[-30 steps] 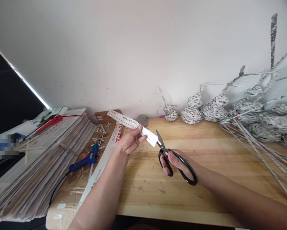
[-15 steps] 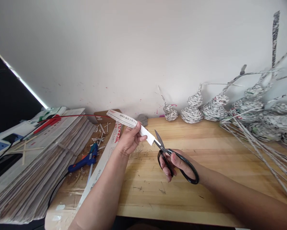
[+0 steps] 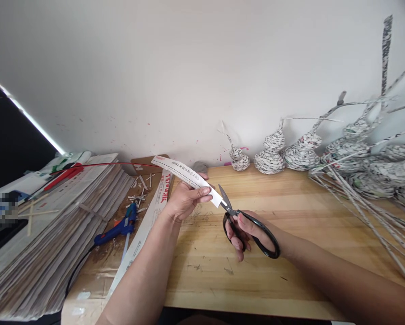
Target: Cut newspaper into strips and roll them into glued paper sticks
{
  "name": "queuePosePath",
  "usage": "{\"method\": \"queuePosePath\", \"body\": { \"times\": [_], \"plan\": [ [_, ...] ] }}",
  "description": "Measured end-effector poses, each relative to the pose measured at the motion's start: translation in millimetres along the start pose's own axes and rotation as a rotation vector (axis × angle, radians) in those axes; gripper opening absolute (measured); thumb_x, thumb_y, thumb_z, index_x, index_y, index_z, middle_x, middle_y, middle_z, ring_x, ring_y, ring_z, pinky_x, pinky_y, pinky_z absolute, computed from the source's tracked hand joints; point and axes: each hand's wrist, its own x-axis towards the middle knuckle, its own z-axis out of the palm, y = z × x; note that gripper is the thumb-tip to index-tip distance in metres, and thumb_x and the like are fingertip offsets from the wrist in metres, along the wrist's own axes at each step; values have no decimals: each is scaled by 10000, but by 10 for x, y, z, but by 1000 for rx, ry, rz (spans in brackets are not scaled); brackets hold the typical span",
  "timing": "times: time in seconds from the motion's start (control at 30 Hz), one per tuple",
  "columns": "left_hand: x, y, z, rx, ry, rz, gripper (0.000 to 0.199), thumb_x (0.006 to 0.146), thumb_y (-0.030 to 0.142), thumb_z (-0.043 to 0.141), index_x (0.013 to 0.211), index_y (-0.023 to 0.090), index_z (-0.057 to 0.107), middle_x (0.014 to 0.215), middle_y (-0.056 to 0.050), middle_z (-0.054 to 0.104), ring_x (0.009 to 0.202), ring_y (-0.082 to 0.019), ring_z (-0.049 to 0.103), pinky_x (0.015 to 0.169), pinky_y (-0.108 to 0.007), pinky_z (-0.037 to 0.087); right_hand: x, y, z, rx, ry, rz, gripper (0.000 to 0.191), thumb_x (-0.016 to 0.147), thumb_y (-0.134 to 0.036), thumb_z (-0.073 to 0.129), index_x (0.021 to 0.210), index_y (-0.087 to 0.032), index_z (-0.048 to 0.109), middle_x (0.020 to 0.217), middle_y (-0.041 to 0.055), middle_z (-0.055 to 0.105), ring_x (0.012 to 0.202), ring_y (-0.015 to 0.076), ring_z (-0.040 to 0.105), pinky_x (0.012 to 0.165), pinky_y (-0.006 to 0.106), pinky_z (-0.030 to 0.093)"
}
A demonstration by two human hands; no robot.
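My left hand point(image 3: 188, 198) pinches a printed paper strip point(image 3: 182, 172) between thumb and fingers above the table. The strip bends slightly and slants down to the right, its blank white end nearest the scissors. Black-handled scissors point(image 3: 230, 210) are held in my right hand point(image 3: 244, 228), thumb and fingers through the loops. Their blades are parted, with the lower one at the strip's right end; its tip is hidden by the paper.
A wooden table point(image 3: 243, 280) lies below. Several gourd-shaped woven paper pieces point(image 3: 269, 153) line the wall, beside loose paper rods point(image 3: 371, 216). At left are a newspaper stack point(image 3: 63, 234), a blue glue gun point(image 3: 121, 228) and a long paper strip point(image 3: 143, 234) on cardboard.
My left hand's grip has shifted, its thumb now lying farther along the strip. The strip has slid slightly right toward the scissors and bows more. The scissors stay parted.
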Motion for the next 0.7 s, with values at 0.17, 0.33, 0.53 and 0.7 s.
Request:
{"method": "queuePosePath", "body": {
  "times": [0.17,0.33,0.53,0.7],
  "plan": [
    [-5,-5,24,38,-14,10,445,560,122,852,956,147,651,712,-33,671,667,-140,663,557,-186,546,62,143,-63,42,7,-36,645,795,-786,374,900,-168,524,696,1,526,537,116,562,464,222,301],
    [10,-11,13,67,28,18,457,546,132,861,952,135,653,717,-30,659,674,-141,660,550,-185,547,106,225,-117,83,7,-42,734,713,-857,366,872,-159,527,705,12,526,533,116,554,453,220,309],
    [8,-1,8,108,22,13,469,558,141,862,972,140,643,740,-17,653,692,-123,652,574,-178,553,48,136,-53,40,50,-72,681,763,-812,373,833,-146,498,671,-3,500,487,84,527,422,185,286],
    [8,-13,6,115,31,16,485,558,154,864,986,133,638,748,-18,648,693,-124,652,574,-178,553,50,163,-30,138,72,-31,670,720,-835,406,779,-171,472,599,-40,451,416,66,441,377,191,366]
  ]
}}
